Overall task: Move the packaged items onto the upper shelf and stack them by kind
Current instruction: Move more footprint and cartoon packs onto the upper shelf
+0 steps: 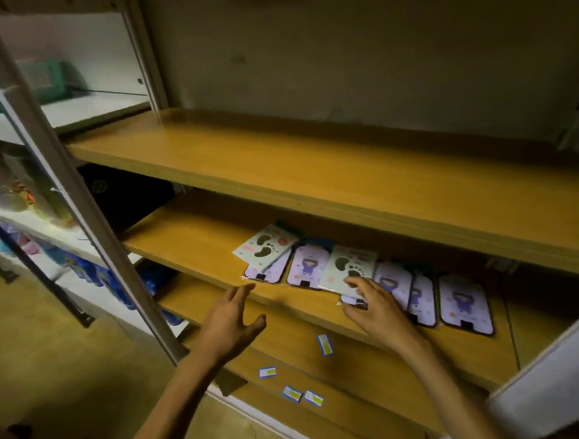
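Several flat packaged items lie in a row on the middle wooden shelf point(197, 239). Some are purple cards with a cartoon figure point(465, 304), others pale cards printed with dark footprints point(266, 246). My right hand point(376, 305) lies on a footprint package point(348, 266) near the shelf's front edge, fingers over its lower corner. My left hand point(233, 321) hovers with fingers spread just in front of the shelf edge, holding nothing. The upper wooden shelf point(277, 158) above them holds nothing visible.
A grey metal upright point(75, 207) slants across the left. Beyond it white shelves carry blue packets point(89, 267) and a green bag point(45, 82). Small blue-and-yellow labels point(324, 344) lie on the bottom board. A white surface point(550, 389) juts in at lower right.
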